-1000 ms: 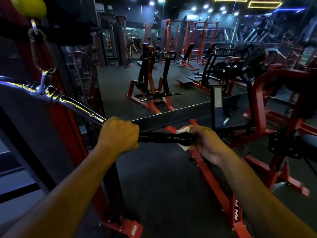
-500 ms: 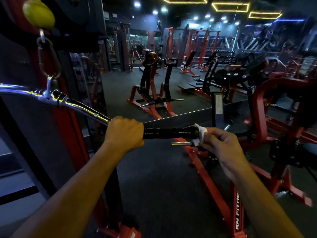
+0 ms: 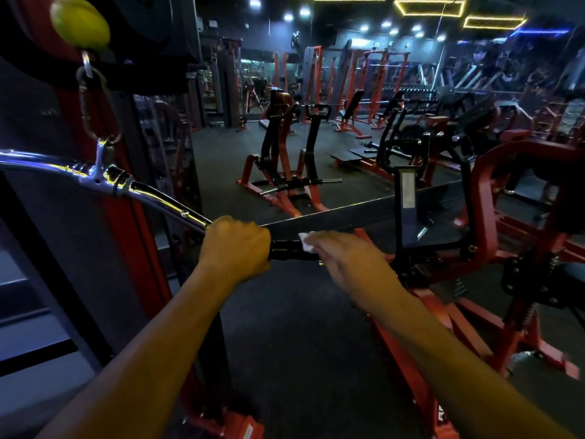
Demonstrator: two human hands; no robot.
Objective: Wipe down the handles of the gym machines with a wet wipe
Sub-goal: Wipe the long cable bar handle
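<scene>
A chrome lat bar (image 3: 164, 198) hangs from a carabiner (image 3: 95, 106) at the left, and its black rubber grip (image 3: 291, 250) points right. My left hand (image 3: 235, 245) grips the bar where the chrome meets the black grip. My right hand (image 3: 351, 258) lies over the grip just right of the left hand, blurred by motion. It holds a white wet wipe (image 3: 306, 240) against the grip. The end of the grip is hidden under my right hand.
A red upright (image 3: 136, 236) of the cable machine stands just behind the bar. A red and black machine frame (image 3: 506, 191) is close on the right. More red machines (image 3: 285, 172) stand across the dark rubber floor (image 3: 300, 343). A yellow ball stop (image 3: 80, 22) hangs above the carabiner.
My right hand slid the wipe off the far end of the grip, then back left along it to near my left hand. My left hand kept its hold.
</scene>
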